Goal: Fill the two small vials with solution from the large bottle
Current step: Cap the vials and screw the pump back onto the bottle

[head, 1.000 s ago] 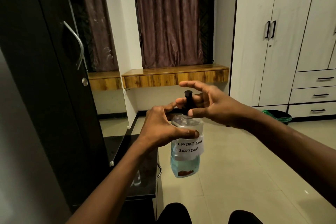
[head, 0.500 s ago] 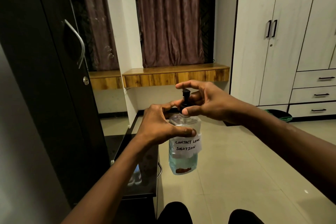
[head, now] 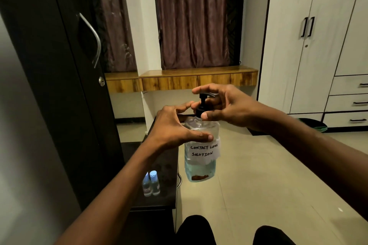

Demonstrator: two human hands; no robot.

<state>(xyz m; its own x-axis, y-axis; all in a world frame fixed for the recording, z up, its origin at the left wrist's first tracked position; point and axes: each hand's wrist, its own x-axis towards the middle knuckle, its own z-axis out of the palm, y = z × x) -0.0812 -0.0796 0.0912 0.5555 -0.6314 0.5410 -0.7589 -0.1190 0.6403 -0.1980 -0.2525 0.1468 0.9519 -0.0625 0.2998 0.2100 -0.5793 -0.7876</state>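
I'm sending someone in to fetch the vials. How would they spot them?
Look at the dark low table beside the black wardrobe, below the left forearm. Two small clear vials stand there side by side, upright, each with a pale blue cap, much smaller than the labelled bottle.

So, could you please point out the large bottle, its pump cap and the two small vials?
large bottle (head: 202, 152): head view, on its handwritten label.
pump cap (head: 202, 103): head view, on the black stem.
two small vials (head: 151, 184): head view, on their bodies.

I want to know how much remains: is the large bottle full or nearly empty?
Partly full. Blue liquid shows in the lower part of the bottle, below the label; above it the clear wall looks empty.
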